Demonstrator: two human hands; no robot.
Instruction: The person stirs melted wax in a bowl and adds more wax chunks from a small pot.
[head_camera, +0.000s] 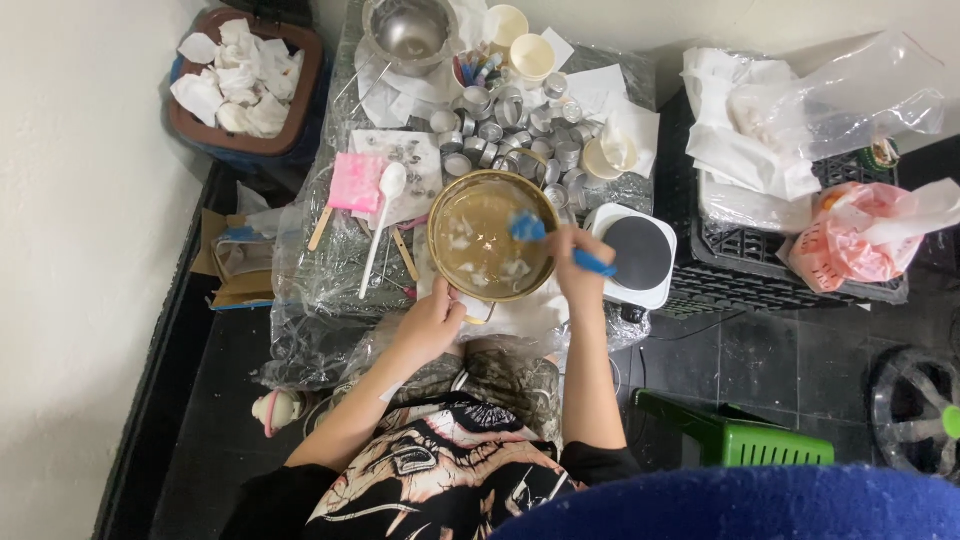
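In the head view, a gold pot (492, 236) sits just above the middle of the frame, on a low table (330, 290) wrapped in clear plastic. It holds a pale brownish liquid with white lumps floating in it. The left hand (432, 325) lies directly below the pot's lower-left rim, fingers curled shut on the pot's handle (478, 312), which juts down toward the person. The right hand (578, 268) is at the pot's right rim, closed around a blue spatula (545, 240); the spatula's head reaches left from the hand into the pot and dips into the liquid near its right side, while the handle's end pokes out to the lower right of the fist. Just right of that hand stands a white hotplate (635, 255) with a dark round top, touching or nearly touching the pot. Left of the pot lie a white spoon (380, 222), a pink bag (356, 182) and wooden sticks (320, 228). Above the pot, in the upper middle, small metal cups (515, 130) crowd together, with paper cups (532, 55) and a steel bowl (410, 32) beyond them. A bin (245, 80) full of crumpled tissue fills the upper left corner. At right, a black crate (745, 275) carries plastic bags, and a green stool (740, 435) stands at lower right.
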